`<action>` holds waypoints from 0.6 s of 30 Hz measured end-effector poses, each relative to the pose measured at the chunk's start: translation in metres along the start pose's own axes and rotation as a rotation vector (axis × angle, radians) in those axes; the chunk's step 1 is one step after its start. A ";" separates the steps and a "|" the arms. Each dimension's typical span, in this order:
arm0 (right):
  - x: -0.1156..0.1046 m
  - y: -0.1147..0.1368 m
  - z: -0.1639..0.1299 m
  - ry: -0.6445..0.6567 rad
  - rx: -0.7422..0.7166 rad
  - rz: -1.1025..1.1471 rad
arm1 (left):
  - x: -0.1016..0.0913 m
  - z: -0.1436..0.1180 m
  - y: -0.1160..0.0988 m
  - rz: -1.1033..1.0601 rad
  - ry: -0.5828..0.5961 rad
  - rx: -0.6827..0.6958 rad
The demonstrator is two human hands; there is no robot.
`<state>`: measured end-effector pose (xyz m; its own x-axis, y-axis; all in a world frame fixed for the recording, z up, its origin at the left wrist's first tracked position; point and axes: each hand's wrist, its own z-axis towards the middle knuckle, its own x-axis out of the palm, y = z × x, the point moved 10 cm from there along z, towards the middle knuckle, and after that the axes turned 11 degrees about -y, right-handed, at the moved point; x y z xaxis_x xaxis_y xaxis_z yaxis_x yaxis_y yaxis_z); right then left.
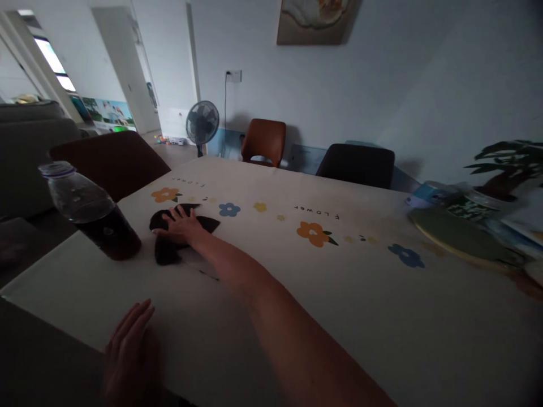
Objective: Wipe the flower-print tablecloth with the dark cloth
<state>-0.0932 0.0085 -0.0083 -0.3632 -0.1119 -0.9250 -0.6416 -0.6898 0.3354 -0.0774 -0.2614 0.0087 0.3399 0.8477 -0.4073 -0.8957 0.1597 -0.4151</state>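
Observation:
My right hand (183, 225) lies with its fingers spread on a dark, soft-looking piece (167, 251) that has pointed and rounded ends. The palm hides its middle, so I cannot make out its exact kind. A thin dark line runs over the tablecloth (339, 311) beside it. Just left of the dark piece stands a clear plastic bottle (102, 226), uncapped and partly filled with dark liquid. Near the table's front edge, my left hand (132, 353) rests with fingers stretched out, holding nothing that I can see.
The white tablecloth has printed flowers. At the right are a round green mat (458, 237), a potted plant (503, 175) and several small items. Beyond the table stand an orange-brown chair (265, 138), a black chair (356, 163) and a fan (202, 122). A brown chair (112, 161) is at the left.

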 end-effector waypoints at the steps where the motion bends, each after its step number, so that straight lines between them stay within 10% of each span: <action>1: -0.001 -0.004 0.007 -0.012 0.021 0.004 | 0.000 -0.001 0.002 0.004 0.001 0.011; 9: -0.029 -0.090 0.010 -0.064 0.229 -0.057 | 0.002 -0.007 0.014 0.038 0.049 0.074; 18: -0.079 -0.192 -0.096 -0.097 0.372 -0.124 | 0.004 -0.011 0.025 0.003 0.049 -0.020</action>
<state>0.1237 0.0808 -0.0164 -0.3185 0.0359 -0.9472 -0.8789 -0.3855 0.2809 -0.0953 -0.2597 -0.0128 0.3509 0.8223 -0.4480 -0.8912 0.1464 -0.4294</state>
